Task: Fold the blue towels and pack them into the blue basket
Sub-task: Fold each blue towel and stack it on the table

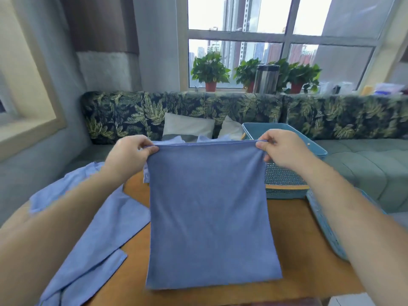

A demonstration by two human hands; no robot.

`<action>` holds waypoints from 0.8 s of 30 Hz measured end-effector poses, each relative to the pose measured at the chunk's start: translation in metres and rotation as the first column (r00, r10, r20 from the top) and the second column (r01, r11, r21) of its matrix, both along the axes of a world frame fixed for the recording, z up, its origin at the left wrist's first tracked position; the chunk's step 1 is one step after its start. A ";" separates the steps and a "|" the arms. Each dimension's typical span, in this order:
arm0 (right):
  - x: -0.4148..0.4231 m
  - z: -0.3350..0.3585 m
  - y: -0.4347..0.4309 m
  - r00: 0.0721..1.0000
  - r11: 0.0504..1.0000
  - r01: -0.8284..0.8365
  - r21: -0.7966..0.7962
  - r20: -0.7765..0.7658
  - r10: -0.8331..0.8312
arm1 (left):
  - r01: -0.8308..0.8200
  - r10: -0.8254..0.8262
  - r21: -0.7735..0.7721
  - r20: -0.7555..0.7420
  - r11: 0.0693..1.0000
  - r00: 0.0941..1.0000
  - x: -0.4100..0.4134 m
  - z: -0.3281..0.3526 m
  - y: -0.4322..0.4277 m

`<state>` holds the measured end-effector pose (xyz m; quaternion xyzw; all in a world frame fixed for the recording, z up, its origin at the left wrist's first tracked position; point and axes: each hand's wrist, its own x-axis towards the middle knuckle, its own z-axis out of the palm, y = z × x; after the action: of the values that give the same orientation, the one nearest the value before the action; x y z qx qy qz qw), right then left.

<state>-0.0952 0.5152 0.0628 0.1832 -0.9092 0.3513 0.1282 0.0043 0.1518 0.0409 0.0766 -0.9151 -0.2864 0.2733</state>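
A blue towel (209, 215) hangs flat in front of me over the wooden table (298, 257), its lower edge near the table's front. My left hand (128, 155) pinches its top left corner and my right hand (282, 149) pinches its top right corner, so the top edge is stretched taut between them. The blue basket (284, 182) stands on the table's far right, just behind and below my right hand; the towel hides part of its left side.
Light blue cloth (95, 228) lies spread over the table's left side and hangs off it. A second blue woven piece (324, 228) lies at the right edge. Behind are a leaf-patterned sofa (136, 113) with white pillows (187, 127) and potted plants (209, 71) on the windowsill.
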 end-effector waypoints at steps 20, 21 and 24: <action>0.061 -0.078 0.016 0.995 0.998 0.054 -0.036 0.088 -0.050 | 0.081 -0.092 0.120 0.086 0.989 0.992 0.067 -0.067 0.012; 0.071 -0.102 0.019 0.991 0.998 0.048 -0.032 0.126 -0.044 | 0.104 -0.116 0.108 0.108 0.989 0.987 0.076 -0.086 0.015; 0.097 -0.157 0.026 0.979 1.000 0.020 -0.007 0.205 -0.018 | 0.141 -0.173 0.176 0.185 0.974 0.967 0.091 -0.134 0.021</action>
<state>0.0018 0.5412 -0.0943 0.1368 -0.9175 0.3714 0.0379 0.0955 0.1730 -0.0928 0.0538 -0.9149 -0.3711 0.1498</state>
